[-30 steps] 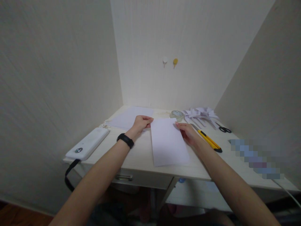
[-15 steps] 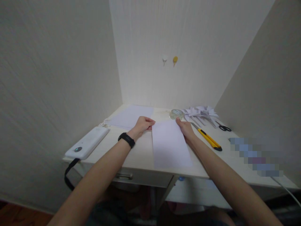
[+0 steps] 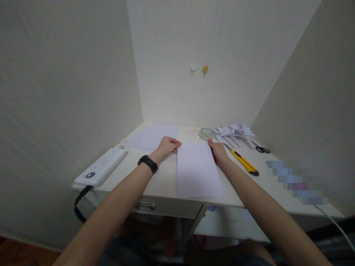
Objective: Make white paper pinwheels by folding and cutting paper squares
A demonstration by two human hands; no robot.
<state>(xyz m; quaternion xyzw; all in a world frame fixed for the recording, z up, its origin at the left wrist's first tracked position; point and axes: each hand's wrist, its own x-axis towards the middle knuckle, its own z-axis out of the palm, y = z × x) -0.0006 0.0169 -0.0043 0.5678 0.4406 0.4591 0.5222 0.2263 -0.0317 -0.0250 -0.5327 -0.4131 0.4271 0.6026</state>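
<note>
A white sheet of paper [image 3: 197, 171] lies at the middle of the desk, its near end close to the front edge. My left hand [image 3: 168, 146], with a black watch on the wrist, pinches the sheet's far left corner between thumb and fingers. At the far right corner my right hand [image 3: 217, 150] grips the paper, thumb on top and fingers curled underneath, partly hidden. A roll of clear tape [image 3: 206, 133] sits just beyond the right hand. To the right of that hand lies a yellow utility knife [image 3: 244, 162] with its blade out.
More white paper [image 3: 155, 136] lies at the back left. Folded paper pinwheels [image 3: 235, 132] are heaped at the back right beside black-handled scissors [image 3: 262, 149]. A white device [image 3: 101, 168] with a black strap rests at the left edge. A pixelated object [image 3: 296, 182] with a cable lies right.
The view has shifted slightly, so most things sit a little further left. Both hands keep their hold on the sheet, which lies a little straighter along its left side.
</note>
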